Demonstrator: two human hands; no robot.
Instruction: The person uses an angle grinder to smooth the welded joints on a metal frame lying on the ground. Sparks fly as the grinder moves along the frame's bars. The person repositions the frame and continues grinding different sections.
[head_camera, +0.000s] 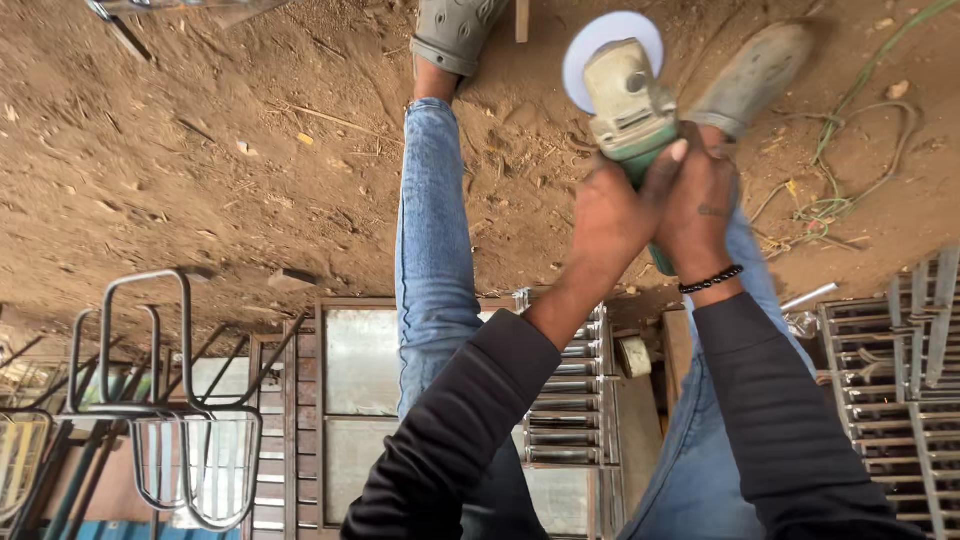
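While the head view appears upside down, with the ground at the top, an angle grinder (630, 105) is seen gripped by both hands above bare brown dirt (200, 150). Its grey-beige gear head is topped by a pale round disc (608, 40), and its green body is enclosed by the fingers. The left hand (612, 215) is wrapped around the green body from the left of the picture, and the right hand (705, 205) is clenched on the same body just beside it, so that the two hands are touching. A black beaded bracelet (711, 279) is worn on the right wrist, and both forearms are covered by black sleeves (470, 420). Legs in blue jeans (430, 250) are stretched out towards the dirt, ending in grey, dusty shoes (455, 30) on either side of the grinder. A green cord (850, 150) is looped on the ground near the right shoe. Behind the arms, metal-framed panels (350, 400) and stacked metal grilles (900, 380) are seen, and bent metal chair frames (150, 400) are gathered at the left of the picture.
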